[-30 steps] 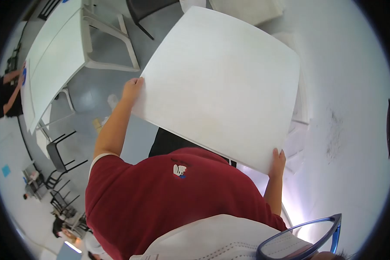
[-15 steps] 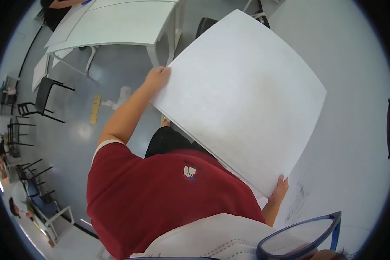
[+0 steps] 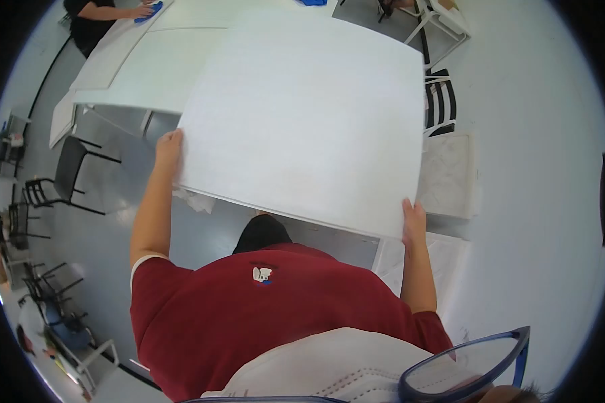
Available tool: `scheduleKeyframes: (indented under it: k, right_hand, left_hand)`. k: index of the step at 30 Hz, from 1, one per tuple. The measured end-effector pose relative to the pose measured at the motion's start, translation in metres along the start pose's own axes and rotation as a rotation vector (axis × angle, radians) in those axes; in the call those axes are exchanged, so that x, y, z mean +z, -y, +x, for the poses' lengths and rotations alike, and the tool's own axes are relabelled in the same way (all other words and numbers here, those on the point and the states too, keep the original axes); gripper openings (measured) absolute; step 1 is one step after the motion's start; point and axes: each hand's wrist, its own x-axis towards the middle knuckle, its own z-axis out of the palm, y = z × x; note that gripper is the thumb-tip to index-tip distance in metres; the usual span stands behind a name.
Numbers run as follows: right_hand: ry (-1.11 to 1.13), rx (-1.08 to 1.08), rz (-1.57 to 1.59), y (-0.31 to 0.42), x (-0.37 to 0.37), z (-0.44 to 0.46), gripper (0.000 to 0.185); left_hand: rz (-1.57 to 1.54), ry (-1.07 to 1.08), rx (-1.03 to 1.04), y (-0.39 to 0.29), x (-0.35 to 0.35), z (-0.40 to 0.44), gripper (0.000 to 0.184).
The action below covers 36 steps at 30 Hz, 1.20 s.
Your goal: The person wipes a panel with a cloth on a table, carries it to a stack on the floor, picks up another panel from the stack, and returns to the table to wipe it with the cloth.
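Note:
A large white flat panel point(image 3: 302, 127) spans the middle of the view, held out in front of my body and nearly level. My left hand point(image 3: 170, 151) grips its near left corner, thumb on top and fingers mostly hidden underneath. At the near right corner, my right hand point(image 3: 414, 220) is closed around the edge in the same way. The panel's far part overlaps the white table point(image 3: 141, 84) in view; whether it touches the tabletop I cannot tell.
Another white panel point(image 3: 111, 64) lies on the table's left side, where a co-worker's hand point(image 3: 140, 12) presses a blue cloth point(image 3: 151, 11). A black chair point(image 3: 70, 164) stands left. On the right are a slatted black chair point(image 3: 440, 101) and pale marbled slabs point(image 3: 447, 174) by the wall.
The panel has swung left and turned from a steep slant to nearly square with my body, its far part now over the table. Both hands keep their grip.

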Motion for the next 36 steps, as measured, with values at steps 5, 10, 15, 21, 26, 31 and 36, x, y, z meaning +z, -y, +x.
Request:
scheduleKeyframes:
  k: [5, 10, 15, 21, 26, 31, 36]
  right_hand:
    - [0.102, -0.004, 0.048, 0.026, 0.101, 0.056, 0.033]
    - [0.15, 0.083, 0.204, 0.012, 0.184, 0.125, 0.033]
    - [0.117, 0.136, 0.237, -0.001, 0.224, 0.16, 0.031]
    - [0.072, 0.162, 0.222, -0.008, 0.253, 0.169, 0.029]
    - [0.053, 0.148, 0.263, -0.015, 0.266, 0.171, 0.029]
    - [0.064, 0.17, 0.274, -0.023, 0.264, 0.177, 0.031]
    - [0.052, 0.182, 0.198, -0.036, 0.258, 0.171, 0.031]
  left_hand:
    - [0.093, -0.038, -0.039, 0.021, -0.057, 0.11, 0.039]
    - [0.083, -0.076, -0.023, 0.053, -0.08, 0.219, 0.042]
    - [0.223, -0.082, -0.075, 0.033, -0.069, 0.258, 0.043]
    - [0.362, -0.018, -0.051, 0.043, -0.065, 0.3, 0.044]
    - [0.62, -0.062, 0.003, 0.059, -0.051, 0.327, 0.047]
    - [0.86, -0.05, -0.091, 0.052, -0.042, 0.328, 0.051]
    - [0.751, -0.168, 0.113, 0.06, -0.039, 0.291, 0.052]
